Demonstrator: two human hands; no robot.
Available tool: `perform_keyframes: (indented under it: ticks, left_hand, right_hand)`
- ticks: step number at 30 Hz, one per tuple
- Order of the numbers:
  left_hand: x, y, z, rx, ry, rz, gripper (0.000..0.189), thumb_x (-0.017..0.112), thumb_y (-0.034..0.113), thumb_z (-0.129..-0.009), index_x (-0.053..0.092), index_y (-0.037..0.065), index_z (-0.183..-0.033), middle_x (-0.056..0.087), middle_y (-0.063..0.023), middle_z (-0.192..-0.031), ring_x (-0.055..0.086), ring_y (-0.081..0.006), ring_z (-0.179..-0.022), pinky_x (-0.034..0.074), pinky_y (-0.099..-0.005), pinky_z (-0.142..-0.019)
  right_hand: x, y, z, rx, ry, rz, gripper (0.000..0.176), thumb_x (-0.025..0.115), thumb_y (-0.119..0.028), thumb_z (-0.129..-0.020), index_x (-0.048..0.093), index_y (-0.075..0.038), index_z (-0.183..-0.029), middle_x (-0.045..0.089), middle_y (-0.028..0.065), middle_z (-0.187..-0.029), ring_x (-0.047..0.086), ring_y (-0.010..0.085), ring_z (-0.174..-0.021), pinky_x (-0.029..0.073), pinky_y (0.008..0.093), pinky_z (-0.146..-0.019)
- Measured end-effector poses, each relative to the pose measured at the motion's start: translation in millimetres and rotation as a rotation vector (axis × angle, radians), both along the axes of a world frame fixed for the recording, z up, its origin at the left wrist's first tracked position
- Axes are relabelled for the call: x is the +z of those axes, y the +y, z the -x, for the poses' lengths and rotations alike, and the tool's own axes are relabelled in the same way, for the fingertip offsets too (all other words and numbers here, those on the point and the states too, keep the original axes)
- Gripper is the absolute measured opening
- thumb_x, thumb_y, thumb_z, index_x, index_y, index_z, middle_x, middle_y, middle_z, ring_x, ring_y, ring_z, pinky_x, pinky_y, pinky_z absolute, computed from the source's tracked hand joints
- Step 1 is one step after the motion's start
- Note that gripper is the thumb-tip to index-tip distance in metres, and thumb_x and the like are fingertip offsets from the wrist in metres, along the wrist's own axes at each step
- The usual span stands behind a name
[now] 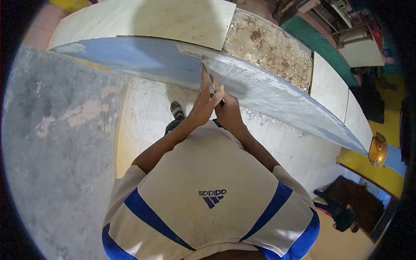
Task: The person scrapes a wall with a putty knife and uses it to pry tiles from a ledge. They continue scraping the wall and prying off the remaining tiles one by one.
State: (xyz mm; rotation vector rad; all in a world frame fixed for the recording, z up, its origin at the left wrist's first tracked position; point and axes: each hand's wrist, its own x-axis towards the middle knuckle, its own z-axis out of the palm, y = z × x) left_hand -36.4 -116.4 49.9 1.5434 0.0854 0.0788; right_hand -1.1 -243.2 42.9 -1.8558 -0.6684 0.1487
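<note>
My right hand (pixel 228 112) is closed round the dark handle of a scraper (pixel 212 86), whose thin metal blade shows nearly edge-on. My left hand (pixel 204 104) is at the same tool, thumb across it and fingers stretched along the blade, so both hands grip it. The scraper's tip points at the side of a counter, just under its top edge. That side (pixel 160 58) is blue to the left of my hands and scraped to streaky white and grey on the right. Where the tip meets the surface is partly hidden by my fingers.
Pale tiles (pixel 186 19) cover the counter top, with a bare rough mortar patch (pixel 268 43) between them. Flakes litter the tiled floor (pixel 299 141). A grey wall (pixel 56 130) rises at left. A golden helmet (pixel 378 149) is at right. Another person (pixel 342 214) is farther off.
</note>
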Motion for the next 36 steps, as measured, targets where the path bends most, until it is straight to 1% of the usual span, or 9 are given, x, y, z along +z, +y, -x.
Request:
perform_keyframes:
  ticks: [2, 7, 11, 15, 18, 24, 27, 30, 36]
  left_hand:
    - [-8, -4, 0, 0.044, -0.013, -0.033, 0.099, 0.053, 0.041, -0.102, -0.017, -0.005, -0.155, -0.009, -0.029, -0.165, 0.0, -0.0386, -0.155, 0.012, -0.0437, -0.123]
    - [-4, -26, -7, 0.116, 0.001, -0.121, 0.099, 0.051, 0.045, -0.102, -0.015, -0.006, -0.155, -0.007, -0.0305, -0.165, 0.002, -0.0388, -0.154, 0.011, -0.042, -0.123]
    - [-3, -27, -18, 0.246, -0.031, -0.036, 0.101, 0.049, 0.052, -0.102, -0.013, -0.009, -0.155, -0.006, -0.0326, -0.164, 0.001, -0.0395, -0.154, 0.009, -0.0417, -0.124]
    - [3, -30, -15, 0.236, 0.018, -0.075, 0.102, 0.045, 0.057, -0.102, -0.009, -0.011, -0.154, -0.004, -0.0335, -0.163, 0.002, -0.0394, -0.154, 0.009, -0.0421, -0.124]
    - [0, -29, -11, 0.19, -0.019, -0.162, 0.1, 0.046, 0.055, -0.102, -0.008, -0.012, -0.154, -0.003, -0.0333, -0.163, 0.002, -0.0391, -0.154, 0.009, -0.0419, -0.124]
    - [-7, -16, -12, 0.184, -0.023, -0.019, 0.096, 0.049, 0.049, -0.103, -0.005, -0.011, -0.155, 0.0, -0.0321, -0.164, 0.003, -0.0364, -0.155, 0.009, -0.0412, -0.124]
    - [-4, -18, -10, 0.204, 0.007, -0.11, 0.095, 0.05, 0.048, -0.103, -0.002, -0.012, -0.155, 0.002, -0.032, -0.164, 0.005, -0.0351, -0.155, 0.01, -0.0411, -0.124]
    - [-9, -1, -13, 0.189, -0.018, -0.06, 0.096, 0.052, 0.047, -0.102, -0.002, -0.011, -0.156, 0.003, -0.0318, -0.164, 0.005, -0.0353, -0.155, 0.01, -0.0412, -0.124]
    - [-8, -2, -14, 0.22, 0.001, -0.11, 0.098, 0.053, 0.051, -0.101, 0.0, -0.01, -0.156, 0.007, -0.0335, -0.163, 0.008, -0.0377, -0.154, 0.011, -0.0422, -0.124]
  right_hand:
    - [7, -4, -1, 0.051, -0.009, -0.008, 0.054, 0.057, 0.002, -0.094, 0.049, -0.01, -0.147, 0.063, 0.0267, -0.083, 0.062, 0.0306, -0.063, 0.052, 0.0356, -0.064]
    - [29, -19, -13, 0.06, 0.178, 0.084, 0.054, 0.054, -0.003, -0.097, 0.047, -0.015, -0.149, 0.064, 0.0329, -0.108, 0.064, 0.0488, -0.102, 0.053, 0.045, -0.081]
    - [24, -10, -24, 0.107, 0.121, 0.239, 0.051, 0.055, -0.004, -0.096, 0.047, -0.012, -0.146, 0.062, 0.0336, -0.108, 0.061, 0.0503, -0.104, 0.053, 0.0506, -0.081]
    - [24, -14, -16, 0.084, 0.096, 0.134, 0.053, 0.054, -0.002, -0.096, 0.046, -0.011, -0.147, 0.064, 0.0332, -0.104, 0.062, 0.0518, -0.1, 0.053, 0.0542, -0.078]
    - [24, -18, -18, 0.085, 0.089, 0.08, 0.052, 0.055, -0.001, -0.095, 0.048, -0.01, -0.146, 0.064, 0.0314, -0.103, 0.062, 0.0516, -0.096, 0.053, 0.0466, -0.073]
    - [10, -11, -16, 0.085, 0.042, 0.106, 0.054, 0.055, -0.002, -0.095, 0.047, -0.011, -0.147, 0.065, 0.0316, -0.103, 0.061, 0.0506, -0.1, 0.053, 0.0477, -0.074]
    - [25, -14, -18, 0.128, -0.045, 0.153, 0.058, 0.052, 0.0, -0.095, 0.04, -0.013, -0.151, 0.065, 0.0339, -0.106, 0.063, 0.0516, -0.098, 0.052, 0.0568, -0.079]
    - [26, 0, -25, 0.209, 0.139, 0.291, 0.057, 0.052, 0.001, -0.095, 0.042, -0.012, -0.149, 0.064, 0.0342, -0.108, 0.061, 0.0522, -0.102, 0.052, 0.0561, -0.081]
    - [37, -7, -18, 0.138, 0.148, 0.167, 0.056, 0.053, 0.001, -0.094, 0.045, -0.011, -0.147, 0.064, 0.0336, -0.108, 0.061, 0.0526, -0.101, 0.051, 0.056, -0.08]
